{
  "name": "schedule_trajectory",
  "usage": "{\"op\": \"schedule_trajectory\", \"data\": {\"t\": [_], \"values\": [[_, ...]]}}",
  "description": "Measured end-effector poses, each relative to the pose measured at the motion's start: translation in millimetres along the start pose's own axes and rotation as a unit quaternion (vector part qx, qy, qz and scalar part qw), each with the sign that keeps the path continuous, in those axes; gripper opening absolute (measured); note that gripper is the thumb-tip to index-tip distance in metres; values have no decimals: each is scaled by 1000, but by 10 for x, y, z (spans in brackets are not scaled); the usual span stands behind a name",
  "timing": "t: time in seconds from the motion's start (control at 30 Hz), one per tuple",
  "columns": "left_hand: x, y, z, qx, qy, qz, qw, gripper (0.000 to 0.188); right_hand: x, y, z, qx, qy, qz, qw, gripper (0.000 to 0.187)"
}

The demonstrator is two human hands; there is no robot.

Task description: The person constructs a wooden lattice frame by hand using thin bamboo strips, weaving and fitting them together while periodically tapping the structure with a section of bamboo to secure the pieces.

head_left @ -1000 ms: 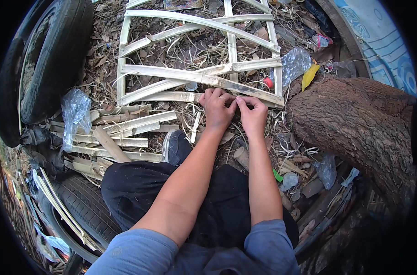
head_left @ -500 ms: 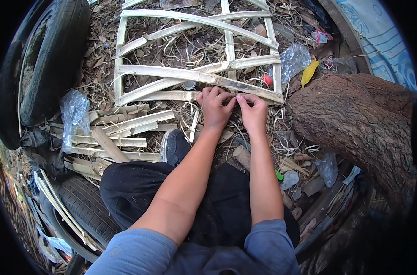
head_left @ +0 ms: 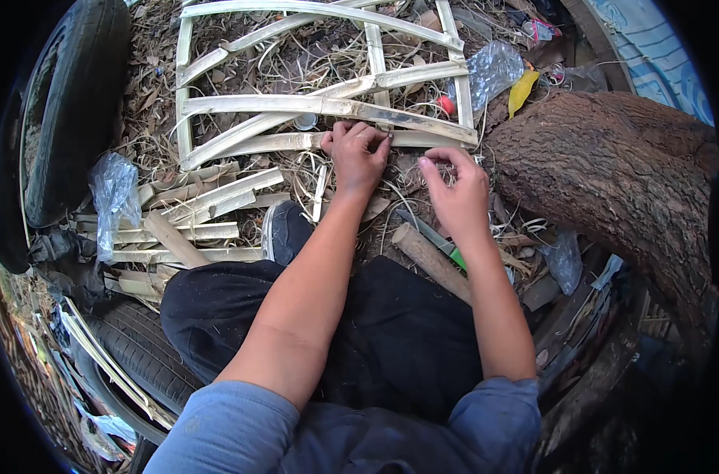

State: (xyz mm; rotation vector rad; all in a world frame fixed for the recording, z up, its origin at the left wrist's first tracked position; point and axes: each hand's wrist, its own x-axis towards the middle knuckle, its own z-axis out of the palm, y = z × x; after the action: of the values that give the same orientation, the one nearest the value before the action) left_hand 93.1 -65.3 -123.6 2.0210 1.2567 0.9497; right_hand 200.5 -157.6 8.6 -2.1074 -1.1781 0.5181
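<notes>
Gripping bamboo frame (head_left: 328, 107) slat: left hand (head_left: 358, 154); right hand (head_left: 456, 186) apart, pinched, just below.

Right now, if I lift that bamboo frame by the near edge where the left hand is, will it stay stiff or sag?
The frame is split bamboo strips crossed into a grid, so it probably lifts as one piece and feels light. The thin curved strips would likely flex and twist a little. The left hand rests on its near strip; the right hand is off it.
</notes>
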Motion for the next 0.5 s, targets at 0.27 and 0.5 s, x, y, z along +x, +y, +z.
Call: {"op": "schedule_trajectory", "data": {"t": [0.27, 0.5], "values": [[34, -12, -1, 13, -8, -6, 1000, 10, -1122, 591, -1084, -120, -301, 125, 938, 29], [30, 15, -1, 5, -29, -26, 999, 15, -1840, 1336, -1341, -83, -330, 176, 924, 55]]}}
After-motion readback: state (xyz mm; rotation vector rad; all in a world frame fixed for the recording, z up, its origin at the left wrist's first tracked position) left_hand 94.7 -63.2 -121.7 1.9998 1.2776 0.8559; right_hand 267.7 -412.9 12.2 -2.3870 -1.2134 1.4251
